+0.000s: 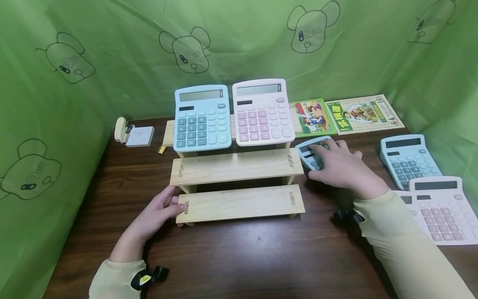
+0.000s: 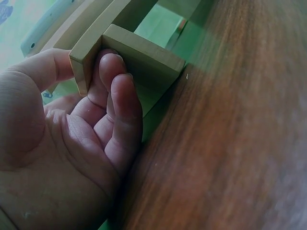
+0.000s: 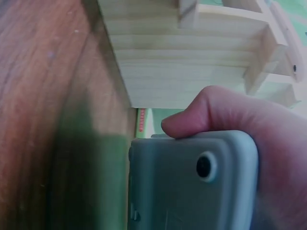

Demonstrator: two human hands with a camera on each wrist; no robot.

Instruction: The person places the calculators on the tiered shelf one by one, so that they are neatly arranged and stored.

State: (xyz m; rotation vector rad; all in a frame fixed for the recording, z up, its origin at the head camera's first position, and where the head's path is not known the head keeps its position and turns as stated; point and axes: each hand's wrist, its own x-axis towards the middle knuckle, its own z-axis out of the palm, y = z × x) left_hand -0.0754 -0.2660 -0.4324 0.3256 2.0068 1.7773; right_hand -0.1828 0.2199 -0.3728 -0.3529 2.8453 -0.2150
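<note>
A stepped wooden rack (image 1: 239, 166) stands mid-table. My left hand (image 1: 158, 211) grips the left end of its lowest step, thumb on top; in the left wrist view the fingers (image 2: 125, 103) curl beneath the board. To the rack's right, my right hand (image 1: 337, 166) holds a blue calculator (image 1: 308, 150) that is partly covered by the fingers. The right wrist view shows its back (image 3: 192, 187) lifted on edge, with the thumb along one side. Another blue calculator (image 1: 203, 118) and a pink-and-white calculator (image 1: 263, 112) lean side by side on the rack's top step.
At the right lie a blue calculator (image 1: 408, 160) and a pink calculator (image 1: 442, 211) overlapping another. Two picture booklets (image 1: 315, 118) lie behind the rack. A white stapler (image 1: 120, 130), a note pad (image 1: 140, 137) and a small yellow item (image 1: 162, 149) lie at the back left. Green curtains (image 1: 239, 41) surround the table.
</note>
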